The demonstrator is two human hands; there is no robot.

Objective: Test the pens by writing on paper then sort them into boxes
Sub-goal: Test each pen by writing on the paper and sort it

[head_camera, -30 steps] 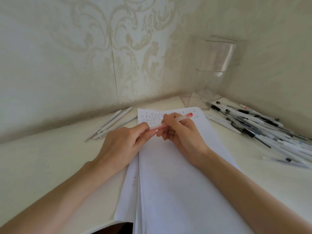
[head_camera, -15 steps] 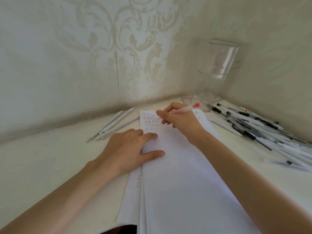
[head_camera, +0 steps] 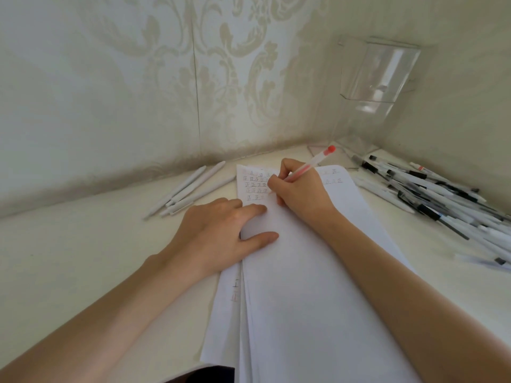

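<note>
Pen with a red end (head_camera: 309, 168) is pinched in the curled fingers of the right hand (head_camera: 301, 190), slanting up, tip down at the marks near the top of the paper (head_camera: 318, 299). The left hand (head_camera: 221, 233) lies flat, fingers spread, pressing the paper's left edge. A pile of pens (head_camera: 431, 194) lies to the right.

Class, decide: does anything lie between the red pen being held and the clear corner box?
Nothing visible does: the gap from red pen to clear box is open, and the pen pile lies off to the right.
</note>
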